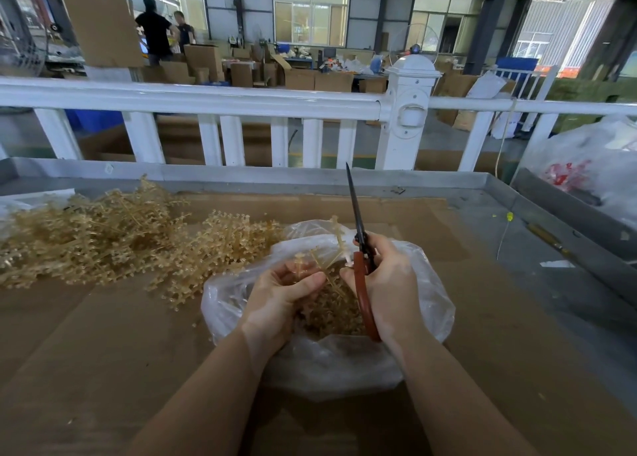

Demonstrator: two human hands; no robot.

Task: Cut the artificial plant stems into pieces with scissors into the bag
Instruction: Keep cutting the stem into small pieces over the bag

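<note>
A beige artificial plant stem (pixel 336 245) was held upright over the mouth of a clear plastic bag (pixel 427 283), its lower part hidden behind the fingers of the left hand (pixel 275 300). The point where stem and blades met could not be made out, being covered by the right hand (pixel 386 276). Cut pieces (pixel 331 314) were seen heaped inside the bag, partly screened by both hands and blurred by the plastic.

The stem was pinched by the left hand, fingers curled round it above the bag. The scissors (pixel 360 249) were gripped by the right hand, fingers wrapped about the red-brown handles; the dark blades were pointed up and away, seemingly closed together, though the pivot was partly covered by the fingers.

The bag was set on a sheet of brown cardboard (pixel 103 352) laid over a grey metal table (pixel 517 214). A pile of uncut stems (pixel 103 235) was spread on the cardboard to the left, its left end cut off by the frame edge. A white railing (pixel 206 100) was seen beyond the table, and a second plastic bag (pixel 593 159) at the right was cut off by the frame, its red contents too blurred to identify.
</note>
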